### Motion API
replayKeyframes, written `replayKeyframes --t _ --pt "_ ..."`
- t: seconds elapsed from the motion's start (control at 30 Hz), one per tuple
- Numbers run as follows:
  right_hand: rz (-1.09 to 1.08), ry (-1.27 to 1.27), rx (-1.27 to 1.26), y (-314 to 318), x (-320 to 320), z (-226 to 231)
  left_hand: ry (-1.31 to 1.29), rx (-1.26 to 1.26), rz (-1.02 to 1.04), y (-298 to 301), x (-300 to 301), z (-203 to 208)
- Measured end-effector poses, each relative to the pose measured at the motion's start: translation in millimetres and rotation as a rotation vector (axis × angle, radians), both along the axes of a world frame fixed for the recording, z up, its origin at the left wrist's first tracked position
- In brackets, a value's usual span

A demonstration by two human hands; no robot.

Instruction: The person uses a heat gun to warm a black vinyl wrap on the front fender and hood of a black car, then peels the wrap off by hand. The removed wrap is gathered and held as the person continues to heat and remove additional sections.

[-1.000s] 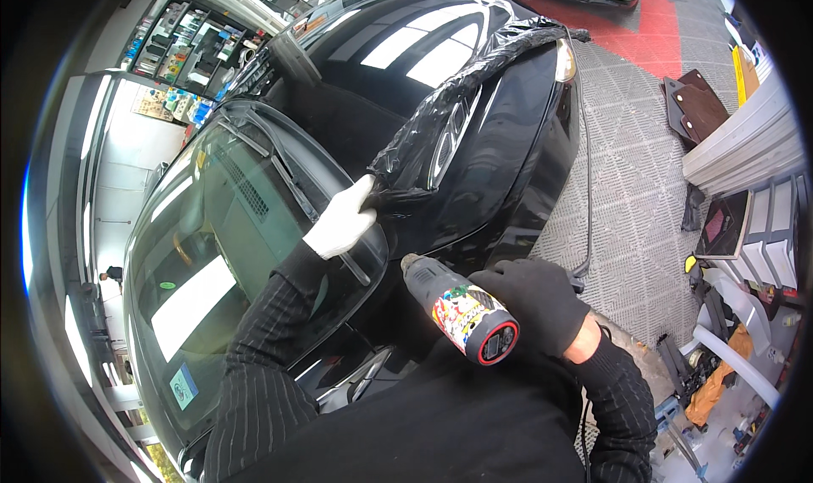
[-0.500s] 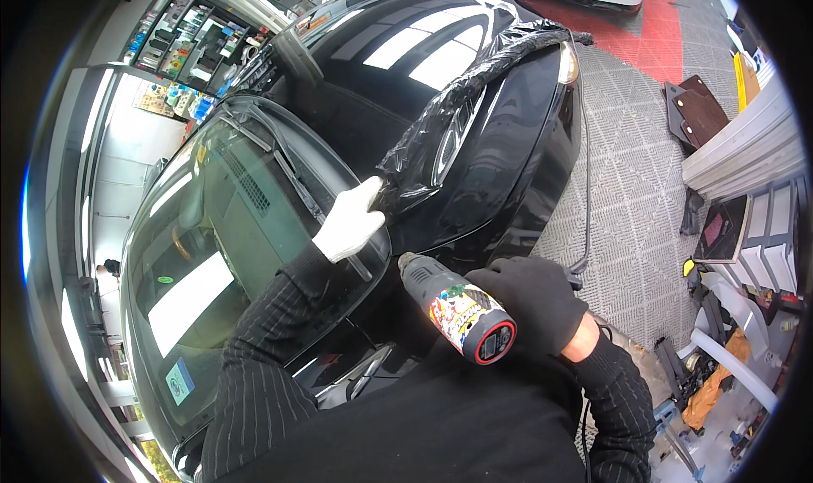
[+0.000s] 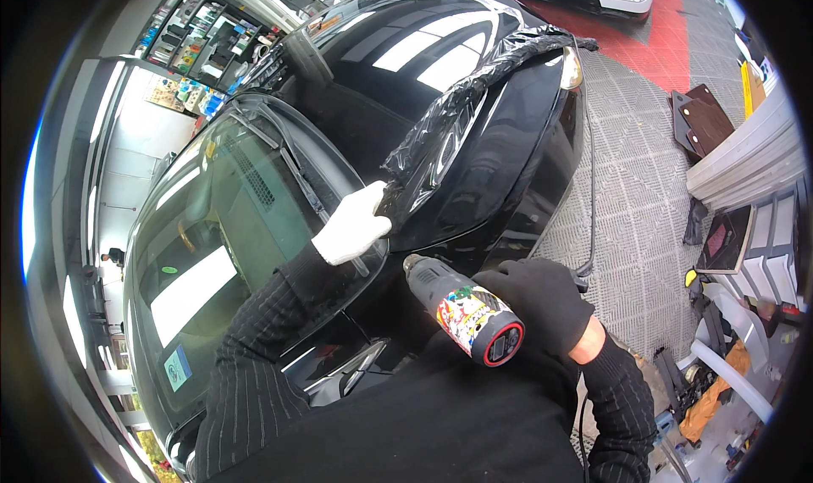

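Film (image 3: 457, 119) draped over car fender (image 3: 508, 161); windshield (image 3: 229, 229) to left; heat gun (image 3: 464, 309) held below film; shelving (image 3: 754, 161) at right.

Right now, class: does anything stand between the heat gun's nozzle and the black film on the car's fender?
Nothing visible does. The sticker-covered heat gun in the black-gloved right hand points at the crinkled black film; the white-gloved left hand grips the film's end, beside that line.

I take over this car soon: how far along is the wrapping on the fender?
Done: black film is draped along the fender. In hand: the left hand pinches its near end and the right hand holds a heat gun. Left: the film looks wrinkled and loose, not smoothed down.
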State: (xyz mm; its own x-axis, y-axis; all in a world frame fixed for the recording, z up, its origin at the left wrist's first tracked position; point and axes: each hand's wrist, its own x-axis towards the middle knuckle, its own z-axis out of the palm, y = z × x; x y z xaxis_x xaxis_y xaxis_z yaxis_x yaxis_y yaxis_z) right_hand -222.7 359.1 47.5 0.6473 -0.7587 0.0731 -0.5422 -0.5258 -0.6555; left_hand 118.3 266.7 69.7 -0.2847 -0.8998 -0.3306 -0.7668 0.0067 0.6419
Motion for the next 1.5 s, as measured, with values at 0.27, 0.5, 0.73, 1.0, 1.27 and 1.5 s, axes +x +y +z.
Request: replayKeyframes --t 0.27,0.5,0.73,1.0,1.27,1.5 --pt "0.022 -0.082 0.01 -2.1 -13.3 -1.6 0.561 0.326 0.4 -5.5 19.3 -9.0" --pt "0.061 -0.05 0.004 0.4 -14.1 -9.2 -0.006 0.241 0.091 -2.6 30.4 -22.1" --pt "0.045 -0.09 -0.033 2.9 -12.8 -13.8 -0.227 -0.166 -0.061 3.1 24.8 -23.4" --pt "0.068 -0.111 -0.012 -0.3 -8.4 -16.3 -0.139 -0.226 0.121 23.1 8.2 -23.9" --pt "0.054 -0.109 -0.012 2.2 -8.6 -16.8 -0.159 -0.282 0.119 31.1 6.0 -25.1" --pt "0.068 -0.105 -0.024 0.7 -7.0 -12.8 -0.016 -0.16 0.158 28.6 3.7 -13.9"
